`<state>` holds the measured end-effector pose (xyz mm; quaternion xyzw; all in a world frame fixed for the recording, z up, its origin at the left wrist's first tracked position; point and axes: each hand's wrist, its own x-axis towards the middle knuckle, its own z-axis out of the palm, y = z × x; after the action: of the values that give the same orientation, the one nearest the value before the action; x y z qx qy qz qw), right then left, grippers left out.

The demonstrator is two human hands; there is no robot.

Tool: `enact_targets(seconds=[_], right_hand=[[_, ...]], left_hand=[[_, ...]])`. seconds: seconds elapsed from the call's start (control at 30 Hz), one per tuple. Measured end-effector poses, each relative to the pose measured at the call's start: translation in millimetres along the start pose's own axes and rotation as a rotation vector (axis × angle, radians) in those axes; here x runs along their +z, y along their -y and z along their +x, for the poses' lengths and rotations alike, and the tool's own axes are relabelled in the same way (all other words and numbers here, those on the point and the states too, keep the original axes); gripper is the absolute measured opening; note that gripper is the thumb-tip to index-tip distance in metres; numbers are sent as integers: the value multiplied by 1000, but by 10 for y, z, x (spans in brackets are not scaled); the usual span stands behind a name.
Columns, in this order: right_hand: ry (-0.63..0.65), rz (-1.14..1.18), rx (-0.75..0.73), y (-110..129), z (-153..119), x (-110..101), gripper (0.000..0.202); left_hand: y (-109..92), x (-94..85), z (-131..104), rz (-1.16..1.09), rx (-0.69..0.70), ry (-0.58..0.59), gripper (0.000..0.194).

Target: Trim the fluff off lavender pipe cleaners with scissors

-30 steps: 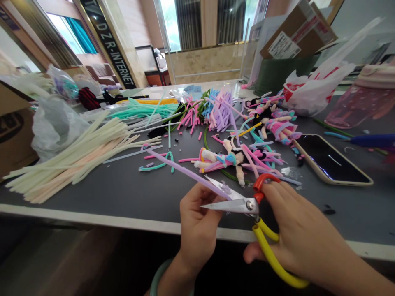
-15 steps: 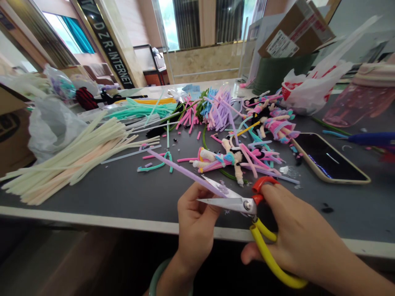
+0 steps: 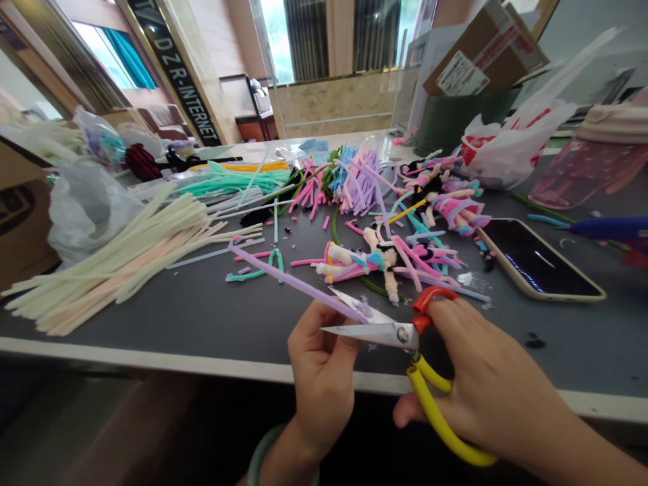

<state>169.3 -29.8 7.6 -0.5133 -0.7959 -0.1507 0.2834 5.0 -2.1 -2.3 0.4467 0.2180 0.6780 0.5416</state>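
Note:
My left hand [image 3: 324, 371] pinches a lilac pipe cleaner [image 3: 288, 278] that slants up and to the left over the grey table. My right hand [image 3: 486, 364] grips scissors [image 3: 374, 331] with one red and one yellow handle. Their blades are apart, and the near end of the pipe cleaner lies between them, with a little lilac fuzz on the metal. Just beyond the blades lies a pipe-cleaner doll [image 3: 362, 260] among pink and purple pieces. Closer to the left, a bent mint pipe cleaner [image 3: 258, 271] rests on the tabletop.
Cream pipe cleaners [image 3: 131, 263] are heaped at the left, beside a plastic bag [image 3: 84, 216]. A phone [image 3: 541, 260] lies at the right, near a pink bottle [image 3: 587, 162]. Cut lilac pieces [image 3: 364, 182] and more dolls [image 3: 458, 209] sit farther back.
The far end of the lilac pipe cleaner has swung slightly left. Both hands and the scissors have shifted a little left; the blades remain apart.

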Motion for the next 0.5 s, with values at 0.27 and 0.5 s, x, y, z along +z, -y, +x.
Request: enact_targets(seconds=[0.27, 0.5], right_hand=[[6, 41, -26, -20, 18, -36, 52], [25, 62, -29, -26, -7, -24, 60]], left_hand=[[7, -10, -27, 72, 41, -38, 5], [15, -7, -40, 66, 62, -17, 8]])
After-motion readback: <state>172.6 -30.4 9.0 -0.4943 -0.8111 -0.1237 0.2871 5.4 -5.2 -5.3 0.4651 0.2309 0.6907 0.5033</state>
